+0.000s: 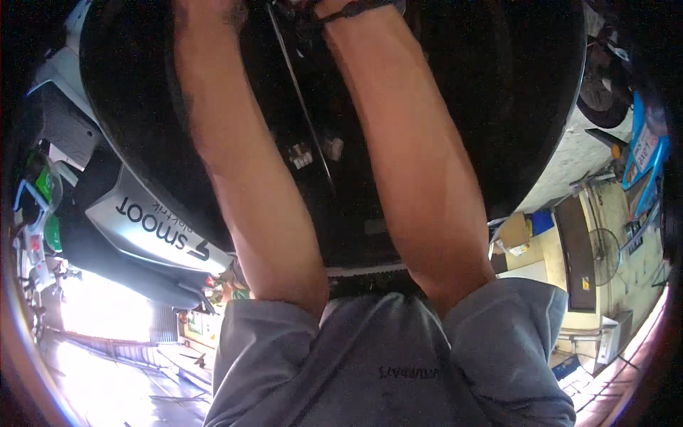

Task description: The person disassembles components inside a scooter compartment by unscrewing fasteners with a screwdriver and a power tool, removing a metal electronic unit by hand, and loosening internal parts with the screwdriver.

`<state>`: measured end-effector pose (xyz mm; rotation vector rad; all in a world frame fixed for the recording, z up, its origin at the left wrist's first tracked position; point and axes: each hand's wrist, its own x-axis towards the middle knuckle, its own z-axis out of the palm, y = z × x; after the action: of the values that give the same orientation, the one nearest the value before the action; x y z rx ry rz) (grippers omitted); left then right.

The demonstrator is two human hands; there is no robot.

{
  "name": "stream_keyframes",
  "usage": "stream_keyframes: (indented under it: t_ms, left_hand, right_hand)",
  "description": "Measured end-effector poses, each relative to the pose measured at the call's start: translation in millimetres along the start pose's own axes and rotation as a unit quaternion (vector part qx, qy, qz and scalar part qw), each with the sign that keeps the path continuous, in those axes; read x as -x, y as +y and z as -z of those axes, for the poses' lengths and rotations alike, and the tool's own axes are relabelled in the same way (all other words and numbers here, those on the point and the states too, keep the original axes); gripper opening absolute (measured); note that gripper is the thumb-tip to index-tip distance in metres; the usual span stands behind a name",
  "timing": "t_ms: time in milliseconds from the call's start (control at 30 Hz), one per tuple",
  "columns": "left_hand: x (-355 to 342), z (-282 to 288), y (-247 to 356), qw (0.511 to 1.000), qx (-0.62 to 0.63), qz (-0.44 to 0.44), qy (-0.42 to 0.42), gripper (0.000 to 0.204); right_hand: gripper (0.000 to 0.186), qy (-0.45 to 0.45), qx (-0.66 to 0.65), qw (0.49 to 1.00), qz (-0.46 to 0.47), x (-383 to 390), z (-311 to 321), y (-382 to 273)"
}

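Observation:
Both my bare forearms reach up over a large black, round-edged surface [512, 114], and the top edge of the picture cuts them off near the wrists. Only the base of my left hand [213, 7] shows, at the upper left. A sliver of my right hand [330, 7] appears past a dark band [363, 8] on that wrist. The fingers of both are out of sight, so what they touch or hold is hidden. Between my arms a thin pale line, a rod or edge [302, 99], runs down the black surface. Beside it sit two small whitish blocks, one [301, 155] brighter than the other [332, 148].
On the left stands a scooter with a silver-white side panel [153, 220] and grey parts. A wheel [603, 96] and a blue scooter body part [644, 153] are at the right. Farther back are a cardboard box [515, 230] and a round fan [603, 256].

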<state>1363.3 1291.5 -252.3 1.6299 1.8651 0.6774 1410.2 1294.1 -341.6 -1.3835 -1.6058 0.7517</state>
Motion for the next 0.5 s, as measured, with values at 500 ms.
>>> stream_keyframes:
  t_ms: [500]
  left_hand:
    - [-15.5, -13.6, -42.7, 0.992, -0.006, -0.122, 0.026, 0.020]
  right_hand:
    - [0.022, -0.026, 0.021, 0.993, 0.113, 2.5, 17.5, 8.7]
